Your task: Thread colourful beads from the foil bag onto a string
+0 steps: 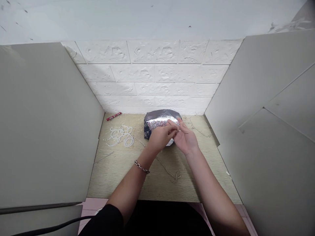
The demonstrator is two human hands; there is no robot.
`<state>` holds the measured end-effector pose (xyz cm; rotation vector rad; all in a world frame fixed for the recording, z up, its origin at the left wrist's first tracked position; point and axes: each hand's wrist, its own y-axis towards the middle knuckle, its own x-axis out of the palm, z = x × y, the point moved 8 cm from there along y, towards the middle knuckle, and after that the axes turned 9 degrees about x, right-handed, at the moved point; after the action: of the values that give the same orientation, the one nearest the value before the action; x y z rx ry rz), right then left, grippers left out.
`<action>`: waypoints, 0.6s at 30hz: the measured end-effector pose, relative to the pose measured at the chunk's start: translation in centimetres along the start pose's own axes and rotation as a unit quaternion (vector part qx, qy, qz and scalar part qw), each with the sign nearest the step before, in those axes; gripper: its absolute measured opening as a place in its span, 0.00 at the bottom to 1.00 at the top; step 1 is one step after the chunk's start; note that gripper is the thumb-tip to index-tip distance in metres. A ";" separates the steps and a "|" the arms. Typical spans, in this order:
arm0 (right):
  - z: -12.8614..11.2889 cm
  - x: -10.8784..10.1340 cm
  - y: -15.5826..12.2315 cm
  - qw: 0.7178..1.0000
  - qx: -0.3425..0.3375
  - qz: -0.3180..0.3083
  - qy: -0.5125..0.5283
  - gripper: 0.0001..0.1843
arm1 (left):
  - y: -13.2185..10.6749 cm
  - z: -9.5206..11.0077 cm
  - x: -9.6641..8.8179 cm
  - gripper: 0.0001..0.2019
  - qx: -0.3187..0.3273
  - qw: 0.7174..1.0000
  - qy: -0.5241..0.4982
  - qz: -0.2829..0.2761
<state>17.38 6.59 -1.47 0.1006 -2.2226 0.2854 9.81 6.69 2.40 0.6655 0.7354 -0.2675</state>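
A foil-lined bag (pixel 162 114) with a dark patterned side stands open at the back middle of the table, holding many small shiny pinkish beads (pixel 155 124). My left hand (pixel 161 135) is over the bag's front, fingers pinched together at my right palm; what they hold is too small to make out. My right hand (pixel 186 139) is turned palm up with fingers extended, at the bag's right front edge. A tiny bright speck shows between the two hands. Under my left forearm runs a thin beaded strand (pixel 165 167), its end curled near the front.
White bead strings (pixel 121 135) lie coiled on the table's left. A red strip-shaped packet (pixel 114 116) is at the back left corner, and a thin needle-like rod (pixel 104 157) at the left edge. Fine thread (pixel 200 131) lies at the right. Grey panels (pixel 265 131) enclose both sides.
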 end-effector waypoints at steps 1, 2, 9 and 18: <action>0.0 0.0 0.0 1.000 0.002 0.000 0.004 0.18 | 0.0 0.0 0.1 0.11 0.004 1.000 0.004 -0.005; 0.1 0.0 0.0 1.000 0.006 0.001 0.007 0.16 | 0.1 0.0 0.2 0.11 0.006 1.000 0.008 -0.009; 0.5 0.1 0.0 0.999 0.029 0.014 0.021 0.11 | 0.2 0.1 0.8 0.08 -0.013 0.998 0.007 -0.055; 1.1 -0.3 0.0 0.998 0.054 0.024 -0.007 0.10 | 0.4 -0.3 2.0 0.07 -0.011 0.992 0.033 -0.124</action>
<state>16.72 6.33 -2.32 0.1086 -2.2261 0.4332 11.29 7.17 1.02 0.5641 0.8848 -0.4661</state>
